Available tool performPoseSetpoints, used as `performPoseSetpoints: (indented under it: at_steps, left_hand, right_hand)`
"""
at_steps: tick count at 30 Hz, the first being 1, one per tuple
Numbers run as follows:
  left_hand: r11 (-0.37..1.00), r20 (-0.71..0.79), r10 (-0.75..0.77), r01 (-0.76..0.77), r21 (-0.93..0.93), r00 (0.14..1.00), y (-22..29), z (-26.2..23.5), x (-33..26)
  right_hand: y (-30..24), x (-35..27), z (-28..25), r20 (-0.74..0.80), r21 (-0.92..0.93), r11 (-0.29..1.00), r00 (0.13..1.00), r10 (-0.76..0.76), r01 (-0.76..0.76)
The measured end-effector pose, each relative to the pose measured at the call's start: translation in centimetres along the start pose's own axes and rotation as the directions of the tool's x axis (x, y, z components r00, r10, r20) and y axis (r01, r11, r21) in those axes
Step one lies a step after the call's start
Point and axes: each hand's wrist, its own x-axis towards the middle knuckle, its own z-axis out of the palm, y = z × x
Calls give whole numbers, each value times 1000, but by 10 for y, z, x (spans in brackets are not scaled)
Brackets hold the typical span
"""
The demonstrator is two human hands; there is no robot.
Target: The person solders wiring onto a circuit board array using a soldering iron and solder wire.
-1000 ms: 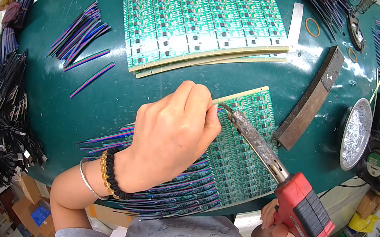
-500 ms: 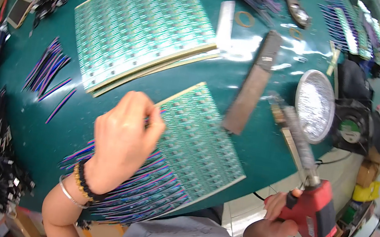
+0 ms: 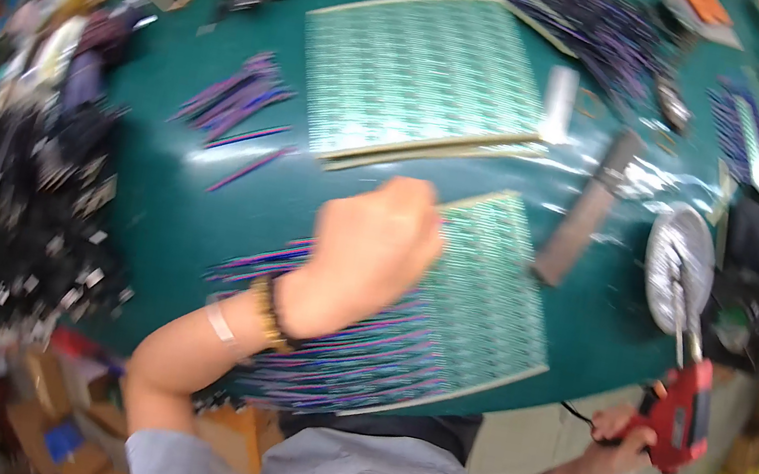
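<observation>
whole frame: motion blur is smearing everything, so fine detail is not reading
left hand [image 3: 366, 255]: is covering part of the near green circuit panel [image 3: 491, 297]; fingertips are hiding, contact unclear
purple wires [image 3: 349, 354]: are blurring into streaks, forearm is hiding some
right hand [image 3: 613, 436]: red soldering tool [image 3: 681, 417] is partly hiding it
tool tip: is too blurred to place against the round metal dish [image 3: 678, 269]
</observation>
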Motion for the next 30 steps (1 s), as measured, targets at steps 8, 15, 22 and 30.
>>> performPoseSetpoints:
  at_steps: [8, 15, 22, 30]
  left_hand:
    - [775, -55, 31, 10, 632, 998, -55, -60, -15]
    - [806, 66, 191, -195, 559, 979, -83, -78, -8]
    - [976, 13, 77, -73, -206, 997, 15, -48, -7]
    - [965, 112, -93, 117, -236, 989, 22, -10, -1]
  right_hand:
    - [-7, 2, 11, 222, 240, 967, 975, 31, -85]
    - [-26, -10, 29, 349, 239, 966, 937, 9, -98]
    - [-24, -25, 35, 466, 97, 975, 875, 133, -200]
    - [-16, -19, 35, 703, 171, 967, 711, 14, -188]
